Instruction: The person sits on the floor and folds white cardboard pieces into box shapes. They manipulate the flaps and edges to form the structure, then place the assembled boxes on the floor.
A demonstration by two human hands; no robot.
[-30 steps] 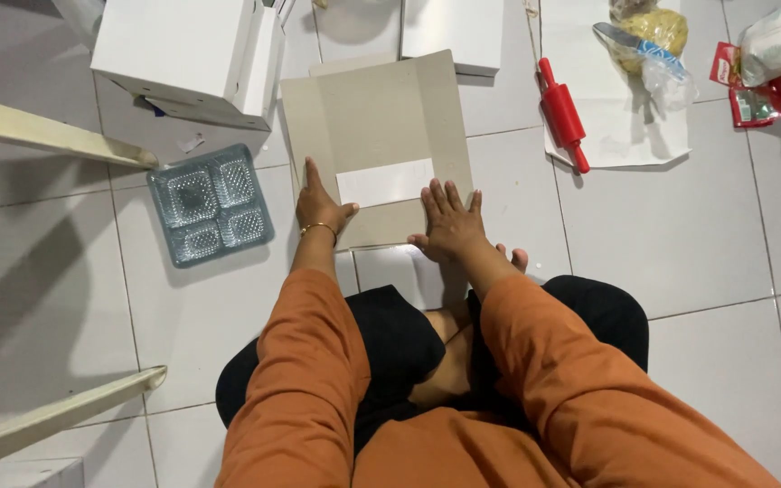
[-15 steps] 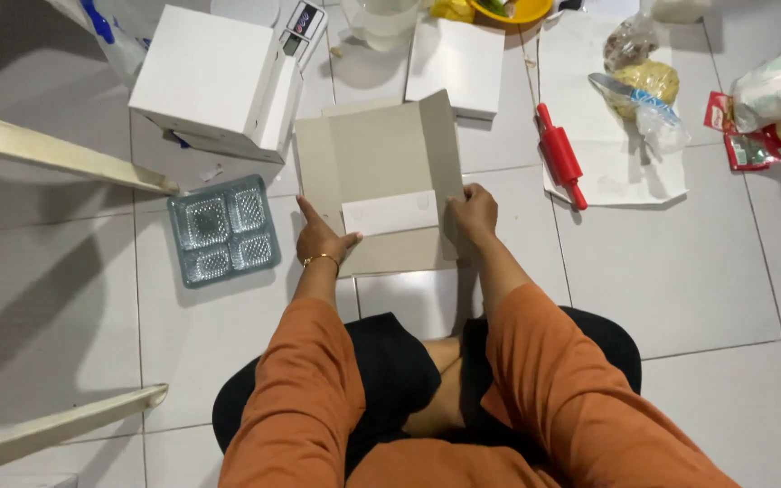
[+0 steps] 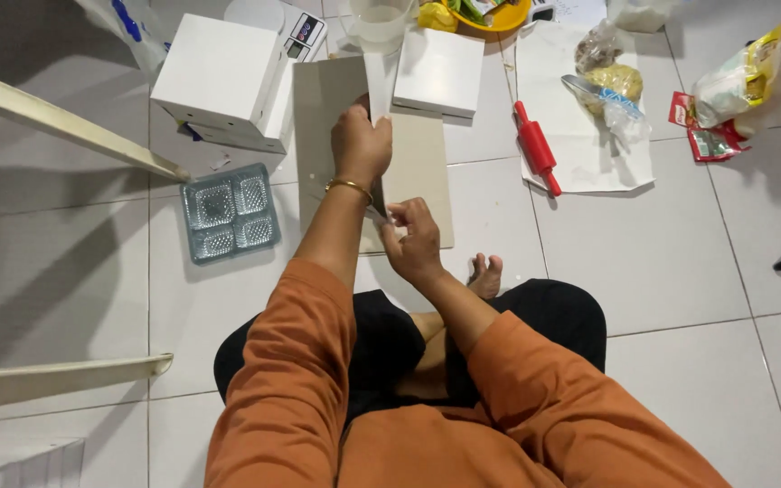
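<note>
I sit cross-legged on a white tiled floor. A flat grey cardboard box blank [image 3: 419, 167] lies unfolded on the tiles before me. My left hand [image 3: 361, 145] is raised over it and grips the upper part of a white strip or flap [image 3: 376, 86] that stands on edge. My right hand [image 3: 415, 239] pinches the lower end of the same strip near the blank's front edge. A gold bracelet circles my left wrist. Both arms wear orange sleeves.
A clear plastic tray with four compartments [image 3: 230, 212] lies left of the blank. White closed boxes [image 3: 219, 81] [image 3: 438, 72] stand behind it. A red rolling pin [image 3: 535, 146] and bagged dough [image 3: 609, 86] rest on white paper at the right, near snack packets [image 3: 725, 99]. Pale wooden bars [image 3: 65, 126] cross the left.
Both hands lay flat on the cardboard before; now they have lifted and hold a white strip between them, the left hand high, the right low. The view has tilted farther forward.
</note>
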